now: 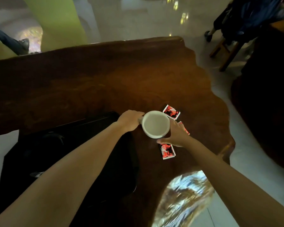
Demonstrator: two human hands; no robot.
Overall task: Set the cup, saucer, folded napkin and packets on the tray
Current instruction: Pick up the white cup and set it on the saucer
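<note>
The white cup [155,124] is on the brown worktop [105,79] between both hands, the left hand [130,120] holding its handle with curled fingers, the right hand [177,135] touching its side with straight fingers, and the black tray [39,153] lies just left.

Grips the handle of the white cup [155,124] with the left hand [130,120], lays the right hand [175,135] against its right side. Holds it upright right of the black tray [39,153], near the right edge of the counter [105,76] — three red packets [171,112] close by, one partly under that hand.
</note>
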